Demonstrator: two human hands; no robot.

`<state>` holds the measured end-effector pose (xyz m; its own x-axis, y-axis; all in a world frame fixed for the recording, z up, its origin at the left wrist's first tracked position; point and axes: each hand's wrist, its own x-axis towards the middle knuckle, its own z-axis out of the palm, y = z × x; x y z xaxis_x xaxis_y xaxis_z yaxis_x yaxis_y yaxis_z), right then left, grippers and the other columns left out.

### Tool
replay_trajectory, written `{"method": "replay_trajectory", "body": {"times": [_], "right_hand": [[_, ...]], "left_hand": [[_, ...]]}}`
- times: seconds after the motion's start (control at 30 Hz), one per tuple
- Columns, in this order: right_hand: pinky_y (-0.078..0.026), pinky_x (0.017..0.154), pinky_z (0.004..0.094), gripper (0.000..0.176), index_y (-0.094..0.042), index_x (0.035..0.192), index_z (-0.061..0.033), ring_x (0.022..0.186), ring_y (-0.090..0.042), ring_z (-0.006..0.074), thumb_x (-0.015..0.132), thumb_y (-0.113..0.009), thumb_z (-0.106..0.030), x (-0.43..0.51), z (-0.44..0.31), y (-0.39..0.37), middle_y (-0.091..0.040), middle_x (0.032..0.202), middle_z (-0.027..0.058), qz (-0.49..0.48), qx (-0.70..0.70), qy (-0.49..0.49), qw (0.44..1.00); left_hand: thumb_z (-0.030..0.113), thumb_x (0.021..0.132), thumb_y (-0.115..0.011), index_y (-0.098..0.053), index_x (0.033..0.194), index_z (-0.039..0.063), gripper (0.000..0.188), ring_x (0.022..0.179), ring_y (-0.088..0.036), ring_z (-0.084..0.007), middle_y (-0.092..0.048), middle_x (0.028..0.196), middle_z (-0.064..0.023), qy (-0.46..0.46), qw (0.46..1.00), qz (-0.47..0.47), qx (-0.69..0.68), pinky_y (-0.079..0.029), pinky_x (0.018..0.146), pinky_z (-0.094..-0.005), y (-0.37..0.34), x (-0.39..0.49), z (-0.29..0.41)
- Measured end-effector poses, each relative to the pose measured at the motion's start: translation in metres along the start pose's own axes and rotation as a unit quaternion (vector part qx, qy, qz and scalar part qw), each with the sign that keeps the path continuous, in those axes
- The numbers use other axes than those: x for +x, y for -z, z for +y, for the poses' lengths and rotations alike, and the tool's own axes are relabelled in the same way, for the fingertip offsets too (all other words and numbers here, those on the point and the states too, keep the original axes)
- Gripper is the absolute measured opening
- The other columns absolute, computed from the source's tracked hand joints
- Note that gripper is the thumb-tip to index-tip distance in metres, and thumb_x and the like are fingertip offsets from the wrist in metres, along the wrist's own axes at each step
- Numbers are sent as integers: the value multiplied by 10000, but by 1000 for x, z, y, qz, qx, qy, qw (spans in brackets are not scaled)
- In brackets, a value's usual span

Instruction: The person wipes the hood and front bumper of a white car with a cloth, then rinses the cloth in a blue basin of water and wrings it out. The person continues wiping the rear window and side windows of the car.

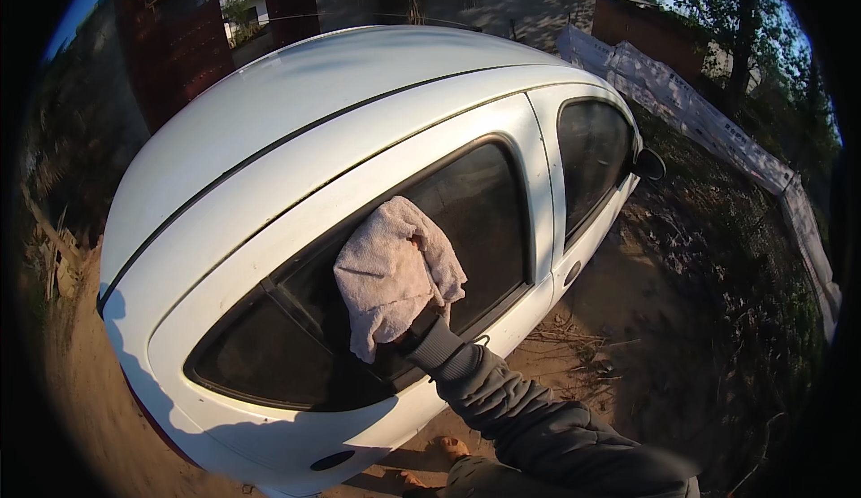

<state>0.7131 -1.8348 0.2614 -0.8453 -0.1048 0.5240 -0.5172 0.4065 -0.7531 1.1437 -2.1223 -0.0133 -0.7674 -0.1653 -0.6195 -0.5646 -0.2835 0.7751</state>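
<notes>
My right hand [416, 328] is almost wholly covered by a pale pink terry towel [387, 266], with only the part by the wrist showing. Bunched over the hand, the towel lies against the dark rear side window [481, 208] of a white car [377, 101]. Its lower edge hangs near a divider bar [292, 306], which sets off a smaller triangular pane [262, 357]. A grey ribbed cuff and sleeve [525, 410] reach in from the lower right. My left hand is out of view.
Ahead are the front side window [595, 155] and a black side mirror [650, 164]. White printed sheeting [699, 111] runs along the right. Dry twigs [572, 340] lie on bare soil beside the car. A dark red metal gate [171, 47] stands behind it. My shoe [449, 447] shows below.
</notes>
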Motion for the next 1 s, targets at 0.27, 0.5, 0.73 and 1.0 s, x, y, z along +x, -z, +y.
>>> {"method": "replay_trajectory", "body": {"times": [0.27,0.5,0.73,1.0], "right_hand": [[-236,1167,409,589,-342,1440,-59,1360,-355,305,927,-483,-314,38,21,119,-389,1442,152,-4,-374,48,926],[-221,1177,431,564,-415,1387,-48,1360,-347,325,880,-499,-281,54,79,151,-429,1398,177,50,-135,11,990],[-222,1178,431,561,-409,1389,-52,1364,-342,323,884,-492,-282,37,99,156,-425,1401,176,93,-97,-7,991],[-227,1177,426,561,-387,1403,-60,1369,-337,317,899,-481,-289,11,109,151,-412,1414,170,124,-97,-17,987]], "left_hand": [[243,957,-626,-611,1163,35,292,945,-658,-195,-671,1038,-89,-18,999,15,43,-573,799,-347,29,11,7],[271,934,-662,-618,1136,20,326,902,-661,-201,-669,1007,-93,1,999,24,22,-568,768,-330,65,15,-4],[266,939,-645,-625,1119,15,310,883,-657,-195,-668,992,-97,26,995,88,34,-559,744,-311,88,-2,-18],[210,962,-600,-615,1123,22,248,856,-638,-181,-667,976,-92,61,993,100,-16,-544,738,-309,102,-29,-48]]}}
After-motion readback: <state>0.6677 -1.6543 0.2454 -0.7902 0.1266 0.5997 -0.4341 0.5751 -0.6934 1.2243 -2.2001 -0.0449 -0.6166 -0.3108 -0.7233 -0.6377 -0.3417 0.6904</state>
